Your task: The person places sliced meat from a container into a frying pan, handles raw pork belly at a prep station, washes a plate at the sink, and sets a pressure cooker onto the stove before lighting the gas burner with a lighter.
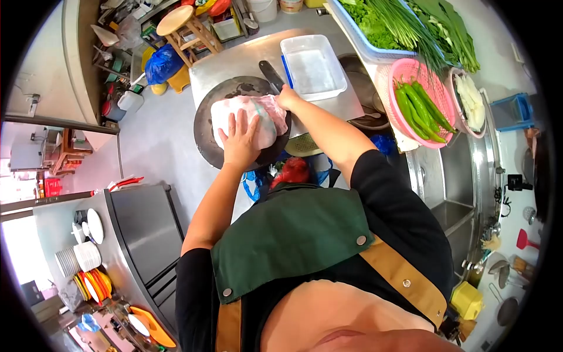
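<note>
A large piece of pale pink meat (267, 126) lies on a round dark board (206, 136) on the steel table (202, 73). My left hand (239, 138) rests flat on the meat's left part with its fingers spread. At the meat's upper right edge, my right hand (285, 98) has its fingers closed on the meat's thin edge. A cleaver with a black handle (270, 73) lies at the board's upper right edge, its blade mostly hidden. Just right of the handle stands a clear plastic tub (315, 67) with a blue strip at its left side.
A pink basket of green chillies (390, 97), a blue crate of leafy greens (375, 53) and a basket of white vegetables (467, 102) stand at the right. Beyond the table is a wooden stool (176, 20). A steel sink (457, 161) lies right.
</note>
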`<state>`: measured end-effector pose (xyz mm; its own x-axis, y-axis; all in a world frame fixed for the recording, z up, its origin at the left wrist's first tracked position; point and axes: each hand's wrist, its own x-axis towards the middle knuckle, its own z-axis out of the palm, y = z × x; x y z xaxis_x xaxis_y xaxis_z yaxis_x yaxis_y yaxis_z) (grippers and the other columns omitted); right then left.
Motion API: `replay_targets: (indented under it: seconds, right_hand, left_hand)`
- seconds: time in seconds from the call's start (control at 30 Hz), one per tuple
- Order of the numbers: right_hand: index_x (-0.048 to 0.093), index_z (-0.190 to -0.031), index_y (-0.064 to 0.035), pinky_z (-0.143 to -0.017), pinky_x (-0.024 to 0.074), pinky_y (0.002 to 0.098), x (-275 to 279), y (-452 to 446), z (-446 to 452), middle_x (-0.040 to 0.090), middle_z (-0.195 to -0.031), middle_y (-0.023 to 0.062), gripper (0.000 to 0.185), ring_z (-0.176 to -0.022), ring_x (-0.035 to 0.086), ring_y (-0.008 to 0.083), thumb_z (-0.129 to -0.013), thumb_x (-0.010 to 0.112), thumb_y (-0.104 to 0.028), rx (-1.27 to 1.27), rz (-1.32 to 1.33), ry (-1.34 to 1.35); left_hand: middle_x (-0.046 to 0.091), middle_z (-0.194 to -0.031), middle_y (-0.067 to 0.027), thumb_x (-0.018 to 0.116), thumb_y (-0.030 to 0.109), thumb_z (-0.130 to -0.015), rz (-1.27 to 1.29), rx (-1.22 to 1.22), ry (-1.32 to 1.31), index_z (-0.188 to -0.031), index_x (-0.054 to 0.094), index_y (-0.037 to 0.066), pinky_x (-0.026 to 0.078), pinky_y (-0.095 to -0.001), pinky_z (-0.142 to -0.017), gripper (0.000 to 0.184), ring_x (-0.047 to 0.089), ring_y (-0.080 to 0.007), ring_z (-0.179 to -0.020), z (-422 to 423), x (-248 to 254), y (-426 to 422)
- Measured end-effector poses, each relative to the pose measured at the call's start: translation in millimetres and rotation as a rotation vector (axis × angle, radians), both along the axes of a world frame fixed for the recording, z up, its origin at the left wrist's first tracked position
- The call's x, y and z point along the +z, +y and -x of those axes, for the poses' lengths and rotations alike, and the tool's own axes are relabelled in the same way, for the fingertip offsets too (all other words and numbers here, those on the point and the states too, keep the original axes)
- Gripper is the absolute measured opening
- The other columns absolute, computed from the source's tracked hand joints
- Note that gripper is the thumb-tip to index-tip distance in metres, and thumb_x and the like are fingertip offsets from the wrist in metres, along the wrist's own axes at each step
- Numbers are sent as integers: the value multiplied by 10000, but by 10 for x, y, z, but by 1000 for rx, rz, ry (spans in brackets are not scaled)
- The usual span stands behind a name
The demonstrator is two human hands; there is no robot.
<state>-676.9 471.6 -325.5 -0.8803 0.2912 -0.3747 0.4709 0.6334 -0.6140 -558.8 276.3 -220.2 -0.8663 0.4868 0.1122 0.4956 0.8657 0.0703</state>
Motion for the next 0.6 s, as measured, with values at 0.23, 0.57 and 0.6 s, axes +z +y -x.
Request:
replay_targets:
  seconds: [0.23,0.57,0.6]
  right_hand:
    - [379,-1177,68,-881,399,372,437,13,-331,498,-1081,275,508,-1019,503,348,-748,501,-175,184,-31,247]
    - [282,-1308,-52,-549,419,216,896,468,-1684,547,-867,60,545,-652,478,89,-836,531,-161,-90,1023,297]
    - [286,-1304,-52,-549,414,217,911,522,-1842,536,-856,57,552,-658,477,87,-819,535,-130,-71,1073,342]
  left_hand:
    - [335,-1262,-189,737,277,-537,-163,14,30,-1183,415,141,371,-553,-805,734,354,-343,-1165,216,120,-250]
    - [378,-1247,-218,632,190,-715,-778,239,-171,-1255,312,-5,314,-341,-949,657,369,-325,-1169,487,-26,-864]
    - [382,-1254,-203,605,181,-751,-825,268,-213,-1265,299,-9,317,-322,-943,627,389,-292,-1157,489,-13,-980]
